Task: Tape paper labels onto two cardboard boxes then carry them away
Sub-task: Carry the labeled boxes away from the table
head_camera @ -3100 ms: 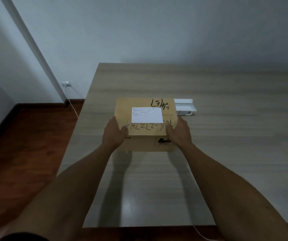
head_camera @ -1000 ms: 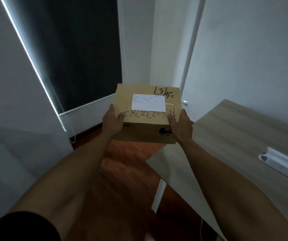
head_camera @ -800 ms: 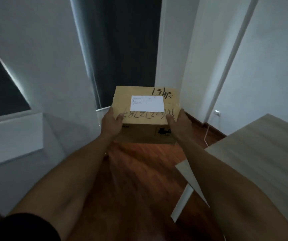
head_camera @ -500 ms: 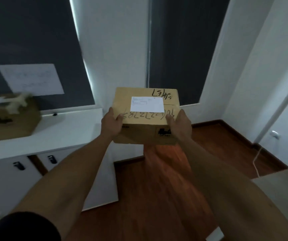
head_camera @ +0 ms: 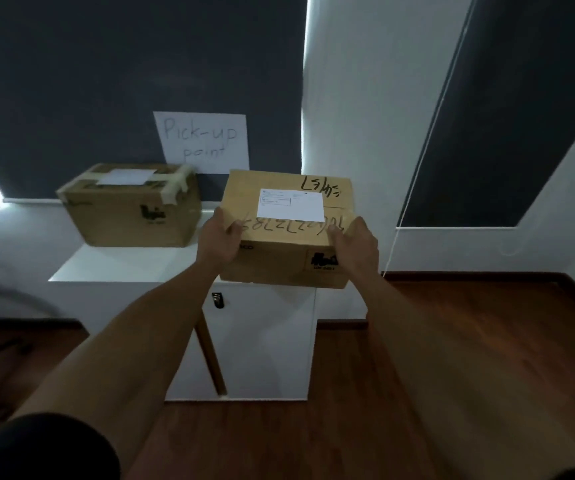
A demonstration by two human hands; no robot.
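Observation:
I hold a brown cardboard box (head_camera: pixel 279 258) in the air in front of me, over the right end of a white cabinet (head_camera: pixel 258 341). A white paper label (head_camera: pixel 291 205) lies on its top among black handwriting. My left hand (head_camera: pixel 217 237) grips the box's near left corner, thumb on top. My right hand (head_camera: pixel 355 245) grips the near right corner the same way. A second cardboard box (head_camera: pixel 133 206), with a white label (head_camera: pixel 125 176) taped on top, stands on the cabinet's left part.
A paper sign reading "Pick-up point" (head_camera: pixel 204 142) hangs on the dark blind behind the cabinet. White wall and another dark blind (head_camera: pixel 521 116) are to the right. Wooden floor (head_camera: pixel 452 375) spreads below and right. A blurred dark shape sits at the far left.
I lifted the box off the wooden table and turned left with it. The cabinet with the other box has come to the middle of view, much closer; my grip is unchanged.

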